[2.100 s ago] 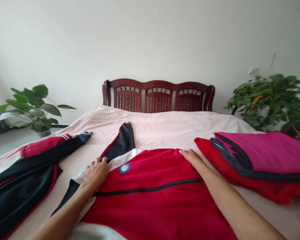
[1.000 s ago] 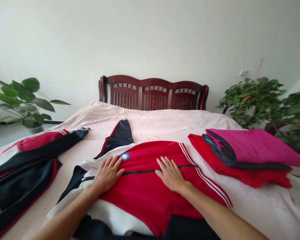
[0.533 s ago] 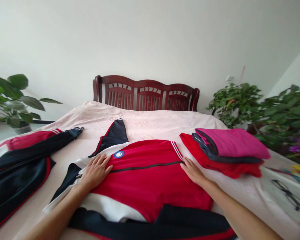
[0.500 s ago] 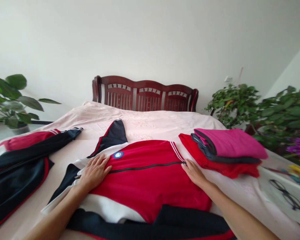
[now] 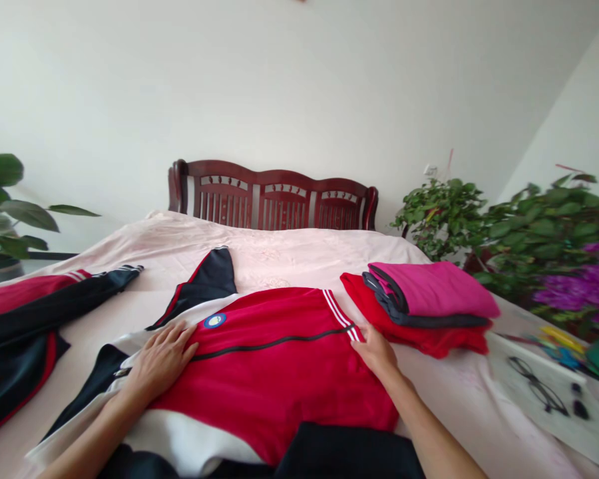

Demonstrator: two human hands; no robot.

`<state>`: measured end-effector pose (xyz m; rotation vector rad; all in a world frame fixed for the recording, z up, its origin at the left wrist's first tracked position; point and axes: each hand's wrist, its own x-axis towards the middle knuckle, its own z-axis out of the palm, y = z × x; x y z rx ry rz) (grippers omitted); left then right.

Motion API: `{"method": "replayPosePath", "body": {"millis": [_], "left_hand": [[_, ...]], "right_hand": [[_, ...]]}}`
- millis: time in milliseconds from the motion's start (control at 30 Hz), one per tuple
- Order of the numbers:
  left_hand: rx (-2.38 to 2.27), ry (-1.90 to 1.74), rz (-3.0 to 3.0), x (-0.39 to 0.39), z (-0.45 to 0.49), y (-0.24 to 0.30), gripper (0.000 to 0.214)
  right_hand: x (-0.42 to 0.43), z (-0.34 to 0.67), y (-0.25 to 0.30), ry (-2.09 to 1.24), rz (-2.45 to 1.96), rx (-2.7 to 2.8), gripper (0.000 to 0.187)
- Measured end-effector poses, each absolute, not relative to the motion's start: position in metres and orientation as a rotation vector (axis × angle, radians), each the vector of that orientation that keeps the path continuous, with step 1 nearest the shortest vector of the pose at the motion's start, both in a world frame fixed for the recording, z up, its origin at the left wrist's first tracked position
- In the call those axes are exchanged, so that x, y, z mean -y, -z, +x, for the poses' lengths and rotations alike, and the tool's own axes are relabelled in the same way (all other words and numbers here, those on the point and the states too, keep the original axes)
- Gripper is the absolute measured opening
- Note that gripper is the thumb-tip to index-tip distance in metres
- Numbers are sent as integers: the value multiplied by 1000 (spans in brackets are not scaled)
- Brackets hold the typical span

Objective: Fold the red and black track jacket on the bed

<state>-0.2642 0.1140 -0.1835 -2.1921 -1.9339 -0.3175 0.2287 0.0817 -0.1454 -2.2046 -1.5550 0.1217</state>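
Note:
A red, white and navy zip-up track jacket (image 5: 279, 372) lies spread on the bed, its collar end to the left and its striped hem to the right. A round blue badge (image 5: 214, 320) is on its chest. My left hand (image 5: 162, 356) rests flat on the upper front, over the zip, fingers stretched out. At the hem, beside the lower end of the zip (image 5: 289, 339), my right hand (image 5: 377, 349) pinches the fabric between thumb and fingers. One navy sleeve (image 5: 209, 279) points away from me; the near sleeve (image 5: 349, 452) lies along the bottom edge.
Folded clothes (image 5: 429, 289) in pink, grey and red are stacked right of the jacket. Another navy and red garment (image 5: 24, 359) lies at the left. Glasses (image 5: 536, 386) rest on a pale surface at the right. Beyond stand a wooden headboard (image 5: 279, 193) and potted plants (image 5: 439, 216).
The whole view has shifted, so things appear further left and slightly lower. My right hand has closed on the jacket's hem; my left hand stays flat on the chest.

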Motion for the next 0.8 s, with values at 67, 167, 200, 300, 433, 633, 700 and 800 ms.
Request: {"method": "replayPosePath", "body": {"millis": [67,167,200,300,433,633,700,800], "left_hand": [[1915,331,-2204,-115,-265,185,52],[1891,348,-2210,-116,-266,186,52],[1890,344,-2205,-115,-266,186,53],[1899,296,-2183,-115,-265,185,53],[1886,253,-2166,-114,-264,184,53],[1866,332,-2189,-117,-267,189,52],[1875,361,-2198,-118,-266,189,51],[1897,457,-2236,-112,-266,180,48]], "right_hand": [[-72,213,139,-13,-2074,1651,41],[-54,185,131,82,-1749,2003,38],[-50,177,129,59,-1677,2113,35],[-45,162,130,-77,-1654,2215,28],[-61,168,140,-387,-1832,1837,38],[-87,190,152,-412,-2130,1506,34],[-90,194,149,-332,-2206,1518,34],[-93,199,142,-222,-2309,1534,44]]}}
